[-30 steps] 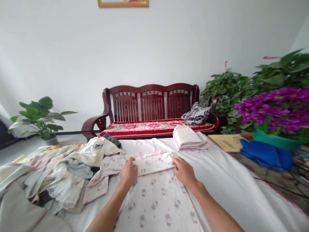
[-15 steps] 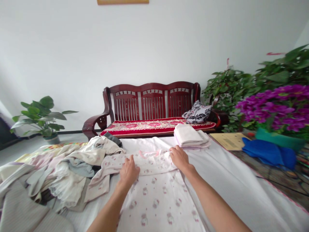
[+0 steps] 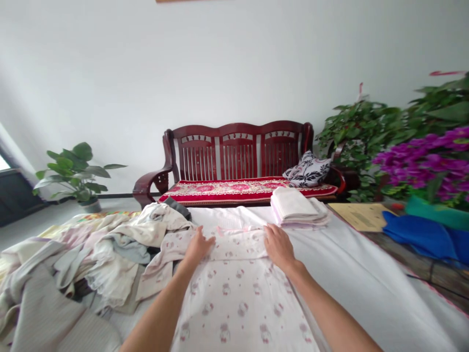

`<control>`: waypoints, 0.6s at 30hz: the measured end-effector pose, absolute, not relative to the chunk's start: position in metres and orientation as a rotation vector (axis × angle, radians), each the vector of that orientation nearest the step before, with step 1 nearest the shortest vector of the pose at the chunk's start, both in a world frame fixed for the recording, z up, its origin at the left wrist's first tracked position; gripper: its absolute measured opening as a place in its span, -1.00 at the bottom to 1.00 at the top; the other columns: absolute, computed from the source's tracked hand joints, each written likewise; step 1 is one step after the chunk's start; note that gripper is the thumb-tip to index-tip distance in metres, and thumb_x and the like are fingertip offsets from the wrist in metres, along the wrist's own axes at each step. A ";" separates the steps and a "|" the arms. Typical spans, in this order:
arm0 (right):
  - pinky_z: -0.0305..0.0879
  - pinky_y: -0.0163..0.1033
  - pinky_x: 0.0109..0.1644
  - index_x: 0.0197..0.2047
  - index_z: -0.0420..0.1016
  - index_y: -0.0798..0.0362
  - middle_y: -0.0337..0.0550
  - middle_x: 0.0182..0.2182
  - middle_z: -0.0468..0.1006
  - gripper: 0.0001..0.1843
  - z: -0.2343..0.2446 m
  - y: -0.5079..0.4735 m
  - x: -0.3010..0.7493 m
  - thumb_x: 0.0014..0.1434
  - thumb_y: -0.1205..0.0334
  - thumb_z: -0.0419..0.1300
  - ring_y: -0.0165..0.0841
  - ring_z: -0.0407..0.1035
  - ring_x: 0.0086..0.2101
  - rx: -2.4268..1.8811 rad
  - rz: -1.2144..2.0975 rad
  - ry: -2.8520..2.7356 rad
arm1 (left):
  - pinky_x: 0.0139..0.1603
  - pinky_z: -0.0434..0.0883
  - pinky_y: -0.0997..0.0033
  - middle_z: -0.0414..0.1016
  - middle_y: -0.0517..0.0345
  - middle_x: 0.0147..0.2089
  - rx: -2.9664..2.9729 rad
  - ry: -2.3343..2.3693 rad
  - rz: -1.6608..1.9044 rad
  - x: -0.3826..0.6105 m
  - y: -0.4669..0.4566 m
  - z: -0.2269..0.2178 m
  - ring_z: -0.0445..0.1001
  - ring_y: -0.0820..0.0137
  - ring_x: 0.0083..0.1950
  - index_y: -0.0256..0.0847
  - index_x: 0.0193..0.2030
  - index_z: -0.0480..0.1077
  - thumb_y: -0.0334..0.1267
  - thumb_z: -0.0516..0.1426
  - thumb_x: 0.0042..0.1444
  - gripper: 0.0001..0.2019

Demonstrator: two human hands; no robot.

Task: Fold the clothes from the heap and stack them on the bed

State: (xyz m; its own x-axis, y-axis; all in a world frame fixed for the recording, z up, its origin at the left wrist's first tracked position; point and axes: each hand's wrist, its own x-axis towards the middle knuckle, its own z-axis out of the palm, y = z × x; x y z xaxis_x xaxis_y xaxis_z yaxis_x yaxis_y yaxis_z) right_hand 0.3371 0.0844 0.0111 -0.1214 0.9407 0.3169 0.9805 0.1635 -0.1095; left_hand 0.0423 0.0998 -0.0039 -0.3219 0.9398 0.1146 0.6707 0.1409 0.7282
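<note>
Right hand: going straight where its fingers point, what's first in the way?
Right hand likely meets only the printed garment at its collar, then bare sheet; folded stack sits right of that line.

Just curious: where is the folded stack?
Head view: the folded stack sits right of centre on the white sheet, just beyond the right hand, before the red bench.

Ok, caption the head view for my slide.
Left hand and right hand flat on a printed garment spread on a white sheet, loose clothes at left, folded stack beyond.
</note>
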 end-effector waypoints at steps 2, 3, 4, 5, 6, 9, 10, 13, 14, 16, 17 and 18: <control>-0.14 -0.02 0.42 0.38 0.22 0.15 0.06 0.39 0.19 -0.43 0.004 0.078 0.333 0.34 0.19 -0.03 -0.15 0.00 0.36 -1.785 -0.162 -2.254 | -0.07 0.39 0.35 0.55 0.10 -0.21 1.601 2.055 0.970 0.045 0.099 -0.005 0.54 0.28 -0.13 -0.20 0.24 0.29 -0.43 0.17 0.02 -0.42; -0.20 0.01 0.44 0.41 0.16 0.14 0.05 0.42 0.12 -0.39 0.000 0.075 0.332 0.36 0.13 -0.04 -0.15 -0.07 0.39 -1.785 -0.133 -2.298 | -0.06 0.38 0.37 0.55 0.10 -0.18 1.621 2.059 0.970 0.047 0.098 -0.005 0.54 0.31 -0.12 -0.18 0.26 0.28 -0.46 0.13 0.06 -0.43; -0.23 0.03 0.45 0.43 0.13 0.13 0.03 0.43 0.07 -0.36 -0.003 0.073 0.333 0.37 0.07 -0.07 -0.16 -0.11 0.41 -1.798 -0.098 -2.330 | -0.05 0.38 0.38 0.55 0.10 -0.15 1.636 2.065 0.975 0.048 0.098 -0.005 0.53 0.33 -0.12 -0.17 0.27 0.27 -0.47 0.08 0.10 -0.45; -0.25 0.05 0.45 0.44 0.11 0.11 0.02 0.44 0.04 -0.35 -0.006 0.072 0.334 0.37 0.03 -0.10 -0.16 -0.13 0.41 -1.816 -0.066 -2.350 | -0.04 0.38 0.39 0.55 0.09 -0.12 1.648 2.074 0.982 0.049 0.098 -0.005 0.53 0.35 -0.11 -0.18 0.28 0.26 -0.47 0.04 0.14 -0.47; -0.26 0.06 0.45 0.45 0.09 0.11 0.01 0.45 0.02 -0.34 -0.007 0.071 0.335 0.38 0.00 -0.13 -0.17 -0.14 0.42 -1.839 -0.041 -2.360 | -0.03 0.39 0.39 0.55 0.07 -0.10 1.660 2.084 0.985 0.049 0.098 -0.004 0.53 0.35 -0.10 -0.20 0.28 0.25 -0.47 0.01 0.17 -0.48; -0.29 0.08 0.46 0.46 0.07 0.12 0.00 0.46 -0.02 -0.31 -0.007 0.070 0.340 0.39 -0.03 -0.18 -0.17 -0.17 0.42 -1.880 -0.022 -2.363 | 0.05 0.39 0.28 0.55 -0.04 -0.05 1.702 2.116 0.964 0.051 0.096 0.001 0.53 0.25 -0.02 -0.27 0.27 0.28 -0.48 0.01 0.17 -0.50; -0.30 0.09 0.46 0.46 0.06 0.14 0.00 0.46 -0.03 -0.30 -0.005 0.070 0.340 0.39 -0.04 -0.19 -0.17 -0.18 0.42 -1.879 -0.032 -2.361 | 0.09 0.38 0.24 0.54 -0.09 0.00 1.730 2.125 0.960 0.052 0.094 0.003 0.51 0.21 0.04 -0.28 0.26 0.30 -0.48 0.02 0.17 -0.51; -0.31 0.09 0.47 0.47 0.04 0.14 -0.03 0.46 -0.04 -0.29 -0.002 0.066 0.336 0.39 -0.06 -0.19 -0.17 -0.20 0.43 -1.831 -0.078 -2.374 | 0.29 0.26 0.19 0.45 -0.13 0.21 2.012 2.058 0.920 0.061 0.085 0.004 0.38 0.19 0.26 -0.26 0.26 0.33 -0.44 -0.03 0.25 -0.55; -0.32 0.08 0.47 0.47 0.05 0.14 -0.03 0.46 -0.03 -0.30 -0.001 0.065 0.335 0.39 -0.06 -0.18 -0.18 -0.21 0.43 -1.798 -0.089 -2.393 | 0.36 0.20 0.18 0.41 -0.12 0.27 2.160 1.992 0.865 0.065 0.081 0.003 0.32 0.19 0.33 -0.24 0.27 0.33 -0.39 -0.03 0.29 -0.57; -0.30 0.06 0.47 0.46 0.07 0.13 -0.04 0.45 -0.02 -0.32 -0.001 0.062 0.332 0.40 -0.03 -0.17 -0.19 -0.21 0.43 -1.748 -0.087 -2.429 | 0.42 0.10 0.07 0.31 -0.11 0.37 2.419 1.850 0.690 0.072 0.074 -0.002 0.20 0.13 0.42 -0.21 0.31 0.31 -0.25 -0.01 0.33 -0.57; -0.28 0.06 0.47 0.45 0.09 0.13 -0.03 0.45 -0.01 -0.33 -0.001 0.060 0.331 0.40 -0.01 -0.15 -0.19 -0.19 0.43 -1.741 -0.073 -2.437 | 0.43 0.07 -0.01 0.24 -0.11 0.42 2.489 1.809 0.605 0.074 0.070 -0.005 0.14 0.09 0.45 -0.18 0.34 0.28 -0.17 0.02 0.33 -0.54; -0.25 0.07 0.47 0.45 0.10 0.12 -0.01 0.45 0.00 -0.35 -0.002 0.060 0.331 0.40 0.01 -0.13 -0.19 -0.17 0.42 -1.749 -0.054 -2.437 | 0.43 0.05 -0.07 0.18 -0.11 0.45 2.526 1.795 0.536 0.075 0.067 -0.007 0.10 0.05 0.47 -0.16 0.36 0.25 -0.12 0.03 0.33 -0.51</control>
State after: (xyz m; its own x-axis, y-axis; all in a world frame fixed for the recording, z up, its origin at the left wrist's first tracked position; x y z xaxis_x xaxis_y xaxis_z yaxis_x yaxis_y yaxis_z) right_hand 0.3307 0.0599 -0.0016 -0.3136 0.9398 0.1356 0.9449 0.3230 -0.0529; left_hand 0.0749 0.0674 -0.0068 0.2904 0.9164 0.2753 0.9174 -0.3484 0.1921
